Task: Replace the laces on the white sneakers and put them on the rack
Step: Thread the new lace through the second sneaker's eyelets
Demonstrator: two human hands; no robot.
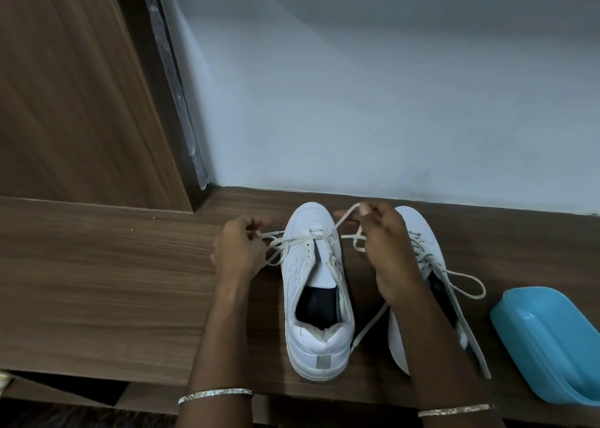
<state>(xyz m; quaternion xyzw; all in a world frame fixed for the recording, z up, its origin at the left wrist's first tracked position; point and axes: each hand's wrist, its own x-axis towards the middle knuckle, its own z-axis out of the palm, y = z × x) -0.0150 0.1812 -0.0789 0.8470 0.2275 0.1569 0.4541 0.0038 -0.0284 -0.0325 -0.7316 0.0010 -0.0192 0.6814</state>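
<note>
Scene: A person is working on a pair of white shoes standing on a wooden shelf top (130,281) against a pale wall (357,103).
Near shoe (293,284): It is sitting between the two hands, toe pointing away from the person and heel toward them.
Lace (298,241): It is crossing the eyelets nearest the toe, and its ends are running out to either side.
Left hand (238,246): Its curled fingers are pinching one lace end just beside the shoe's left flank.
Right hand (386,242): Its fingertips are pinching the other end, raised above the gap between the shoes.
Second shoe (422,242): It is lying behind the right arm and is looking already laced, with a loop trailing out.
What matters next: The unthreaded eyelets are running back along the shoe's length toward the person, so each end is likely heading inward and nearer. Both hands look about equally close.
Also in view: A blue tub (548,340) is resting at the right edge.
</note>
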